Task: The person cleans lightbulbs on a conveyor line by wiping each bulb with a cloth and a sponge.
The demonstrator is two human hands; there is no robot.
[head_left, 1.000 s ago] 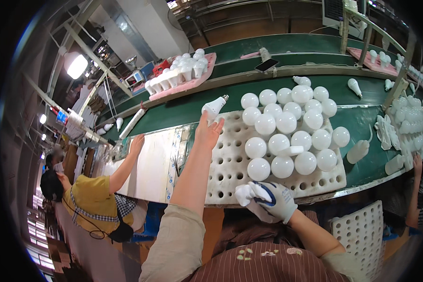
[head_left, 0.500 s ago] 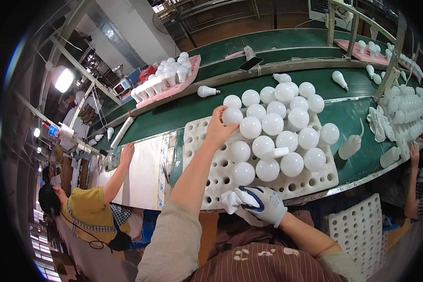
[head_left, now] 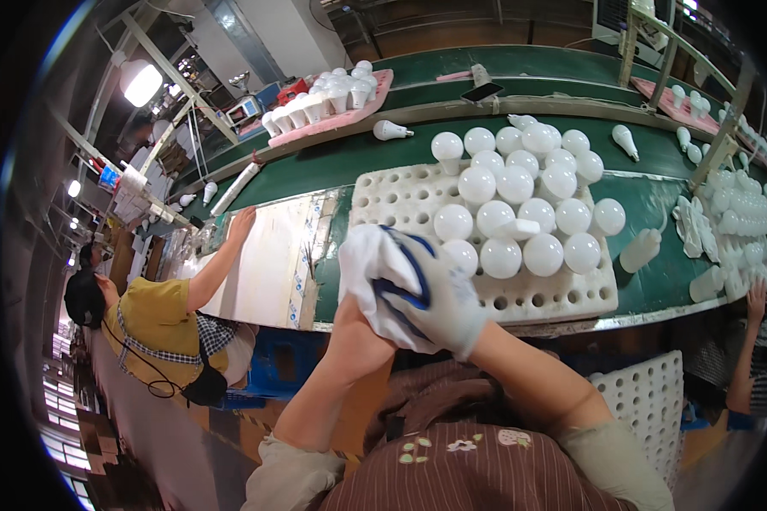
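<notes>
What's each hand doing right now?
Left hand: bare, touching the white glove; grip cannot be told.
Right hand: wearing the glove, loosely curled, holding nothing visible.

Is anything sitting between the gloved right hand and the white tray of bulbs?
Nothing visible. The gloved right hand is raised directly before the white foam tray; the left hand meets it from below, nearer the body, not tray-side.
</notes>
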